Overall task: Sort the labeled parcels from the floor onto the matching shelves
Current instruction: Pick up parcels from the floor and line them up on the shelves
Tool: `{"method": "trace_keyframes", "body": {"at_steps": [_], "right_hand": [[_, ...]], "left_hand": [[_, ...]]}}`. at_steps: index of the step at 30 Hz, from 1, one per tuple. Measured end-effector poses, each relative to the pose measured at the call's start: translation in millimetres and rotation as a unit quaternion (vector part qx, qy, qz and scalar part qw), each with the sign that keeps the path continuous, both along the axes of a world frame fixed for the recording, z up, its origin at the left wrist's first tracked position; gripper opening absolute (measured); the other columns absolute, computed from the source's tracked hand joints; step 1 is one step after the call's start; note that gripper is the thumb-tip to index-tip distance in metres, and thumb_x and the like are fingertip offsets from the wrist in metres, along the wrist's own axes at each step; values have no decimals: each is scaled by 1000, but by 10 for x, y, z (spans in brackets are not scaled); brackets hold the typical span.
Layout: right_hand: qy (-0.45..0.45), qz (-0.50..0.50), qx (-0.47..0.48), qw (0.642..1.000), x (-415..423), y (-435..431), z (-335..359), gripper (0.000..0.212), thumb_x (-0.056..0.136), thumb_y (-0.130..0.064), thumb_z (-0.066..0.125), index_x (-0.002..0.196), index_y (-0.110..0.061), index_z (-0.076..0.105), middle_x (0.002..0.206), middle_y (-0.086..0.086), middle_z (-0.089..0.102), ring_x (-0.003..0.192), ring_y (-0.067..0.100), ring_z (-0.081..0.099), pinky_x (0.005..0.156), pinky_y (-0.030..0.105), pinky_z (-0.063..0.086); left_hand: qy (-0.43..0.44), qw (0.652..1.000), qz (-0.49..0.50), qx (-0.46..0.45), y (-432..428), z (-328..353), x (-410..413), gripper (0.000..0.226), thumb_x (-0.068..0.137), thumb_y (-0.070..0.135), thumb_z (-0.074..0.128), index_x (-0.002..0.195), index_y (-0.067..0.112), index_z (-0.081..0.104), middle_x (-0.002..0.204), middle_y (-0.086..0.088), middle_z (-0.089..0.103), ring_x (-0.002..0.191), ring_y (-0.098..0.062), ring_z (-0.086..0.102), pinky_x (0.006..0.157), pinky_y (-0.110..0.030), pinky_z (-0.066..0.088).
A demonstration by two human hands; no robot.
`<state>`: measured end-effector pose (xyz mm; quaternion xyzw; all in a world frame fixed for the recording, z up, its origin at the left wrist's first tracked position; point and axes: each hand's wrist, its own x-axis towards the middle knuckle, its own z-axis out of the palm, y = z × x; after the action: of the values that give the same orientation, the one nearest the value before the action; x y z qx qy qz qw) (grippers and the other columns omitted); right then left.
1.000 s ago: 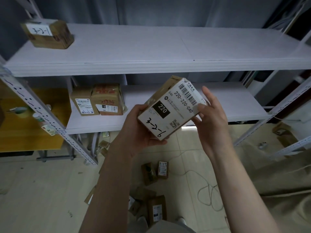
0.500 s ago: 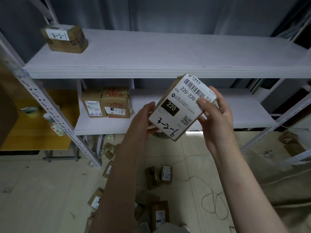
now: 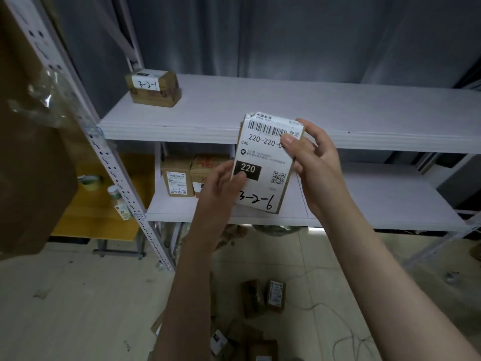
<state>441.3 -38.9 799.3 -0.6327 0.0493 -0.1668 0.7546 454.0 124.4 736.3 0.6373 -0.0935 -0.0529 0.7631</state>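
Cardboard parcel (image 3: 263, 155) (marked 3-2-6) sits gripped between left hand (image 3: 221, 190) and right hand (image 3: 318, 165), label upright, seemingly for reading, before the shelf (image 3: 299, 100).

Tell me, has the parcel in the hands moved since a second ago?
Yes. The held parcel has been turned so its handwritten 3-2-6 reads upright, and its top now overlaps the front edge of the upper shelf.
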Motion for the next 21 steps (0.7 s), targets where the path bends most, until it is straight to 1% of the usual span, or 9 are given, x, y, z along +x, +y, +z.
{"method": "trace_keyframes", "body": {"at_steps": [2, 4, 6, 8, 11, 14, 16, 19, 21], "right_hand": [[6, 14, -7, 1000, 65, 96, -1, 63, 80, -22, 77, 135, -14, 48, 121, 8, 70, 107, 19, 68, 97, 36, 52], [18, 36, -17, 999, 140, 176, -35, 67, 75, -27, 76, 135, -16, 48, 121, 6, 70, 112, 21, 67, 103, 43, 50], [31, 74, -28, 996, 228, 252, -94, 72, 74, -27, 76, 138, -16, 46, 122, 6, 69, 113, 23, 67, 102, 45, 51], [45, 119, -42, 991, 310, 343, -154, 75, 74, -25, 76, 141, -16, 44, 121, 3, 71, 111, 22, 68, 99, 44, 53], [50, 172, -58, 982, 460, 457, -221, 72, 74, -20, 74, 140, -14, 45, 118, 2, 72, 109, 21, 69, 93, 38, 56], [60, 202, -65, 975, 665, 512, -251, 74, 72, -17, 76, 139, -15, 46, 120, 3, 71, 110, 21, 68, 90, 36, 57], [66, 214, -72, 972, 810, 535, -248, 75, 70, -16, 77, 139, -15, 46, 121, 4, 71, 110, 22, 69, 89, 35, 57], [65, 213, -83, 971, 1029, 557, -230, 76, 71, -16, 78, 140, -15, 46, 120, 4, 71, 108, 22, 69, 84, 32, 58], [59, 200, -89, 974, 1181, 569, -208, 79, 69, -17, 80, 141, -15, 45, 121, 6, 70, 107, 20, 70, 84, 32, 58]], "left_hand": [[3, 1000, 22, 0, 76, -10, 7, 65, 78, 49, 66, 132, 16, 53, 117, 4, 69, 105, -12, 68, 90, -40, 57], [14, 999, 44, -6, 163, 0, 25, 62, 80, 47, 63, 134, 16, 52, 120, 1, 68, 106, -13, 67, 90, -41, 57], [20, 997, 72, -21, 240, 19, 64, 63, 83, 49, 67, 135, 16, 51, 123, -3, 66, 104, -12, 67, 86, -37, 58], [19, 994, 99, -34, 305, 28, 129, 64, 82, 49, 68, 135, 16, 51, 123, -5, 65, 102, -12, 68, 81, -34, 59], [22, 992, 117, -34, 398, 32, 276, 63, 82, 49, 61, 135, 19, 51, 123, -4, 65, 108, -18, 66, 85, -38, 58], [12, 990, 133, -35, 473, 33, 440, 52, 92, 43, 60, 136, 17, 51, 122, -5, 66, 108, -19, 66, 81, -34, 57], [12, 989, 144, -35, 507, 32, 558, 47, 95, 37, 58, 136, 17, 51, 123, -5, 66, 107, -18, 67, 80, -32, 57], [7, 989, 146, -9, 544, 29, 799, 49, 94, 41, 59, 138, 20, 50, 124, 0, 66, 110, -15, 65, 89, -34, 57], [-8, 989, 145, 18, 551, 49, 995, 47, 95, 42, 59, 136, 20, 51, 123, 2, 66, 112, -13, 64, 89, -30, 56]]}}
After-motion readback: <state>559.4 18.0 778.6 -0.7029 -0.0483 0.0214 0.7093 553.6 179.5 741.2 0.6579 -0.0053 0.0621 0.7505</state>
